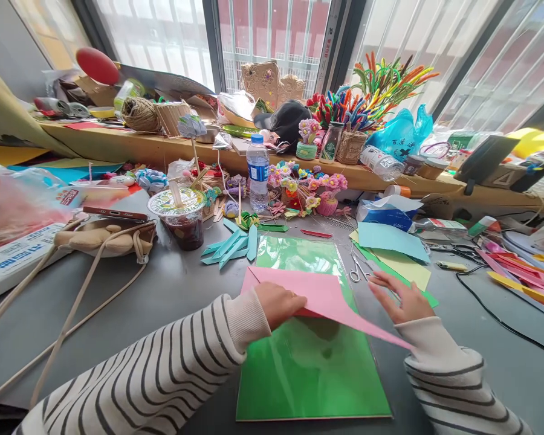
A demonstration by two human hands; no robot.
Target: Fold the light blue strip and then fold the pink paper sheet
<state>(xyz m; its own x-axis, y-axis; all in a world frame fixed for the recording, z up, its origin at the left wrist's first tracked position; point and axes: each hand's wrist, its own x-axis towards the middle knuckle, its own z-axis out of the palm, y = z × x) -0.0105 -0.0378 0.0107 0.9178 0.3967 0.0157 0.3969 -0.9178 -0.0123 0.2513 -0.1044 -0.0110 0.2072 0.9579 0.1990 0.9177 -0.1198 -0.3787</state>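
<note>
My left hand (278, 304) pinches a folded sheet of pink paper (320, 290) near its front edge, holding it above a green pack of paper in a clear sleeve (315, 380). The sheet's right end tapers to a long point beside my right wrist. My right hand (401, 298) has its fingers apart and holds nothing I can see. Close to those fingertips lie small scissors (357, 269) with silver handles, their blades partly hidden. Behind the pink sheet to the left is a pile of folded teal paper strips (230, 244).
Light blue paper (392, 241) lies on yellow and green sheets at the right. A lidded cup of dark drink (181, 223) and a water bottle (257, 175) stand behind. A phone (115, 214) rests on a beige bag (104, 237) at left. Craft supplies crowd the back ledge.
</note>
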